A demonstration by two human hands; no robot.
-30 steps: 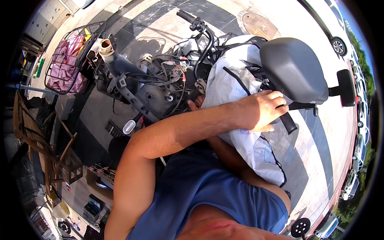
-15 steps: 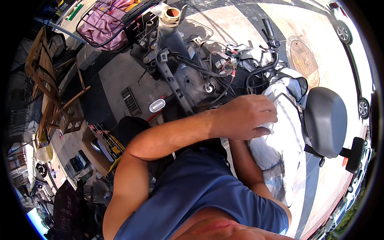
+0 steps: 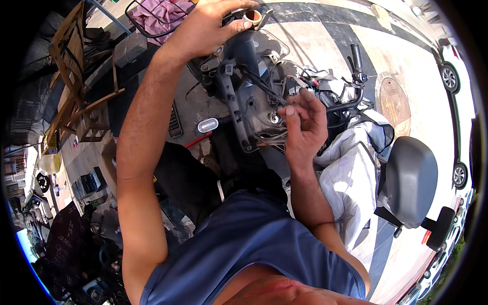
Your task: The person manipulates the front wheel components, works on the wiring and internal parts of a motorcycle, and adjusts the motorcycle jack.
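Observation:
My left hand (image 3: 208, 30) grips the upper end of the scooter's dark steering tube (image 3: 240, 51), fingers over its pale, rusty-mouthed collar (image 3: 253, 20). My right hand (image 3: 305, 122) is raised over the frame with fingers curled by the black cables (image 3: 269, 91); what it holds, if anything, I cannot make out. Below it a small metal fitting (image 3: 274, 119) sits among loose wires. The detached handlebar (image 3: 358, 66) lies to the right, over a grey-white quilted cover (image 3: 338, 188).
A wire basket with pink cloth (image 3: 155, 18) stands behind my left hand. A broken wooden chair frame (image 3: 68, 81) is at left, clutter below it. The padded seat (image 3: 409, 180) is at right, parked white cars (image 3: 450, 101) beyond. A manhole cover (image 3: 394, 101) is in the pavement.
My left hand has moved from the white cover up and leftward onto the steering tube. My right hand has come out from under my left arm to above the wiring. The view has shifted.

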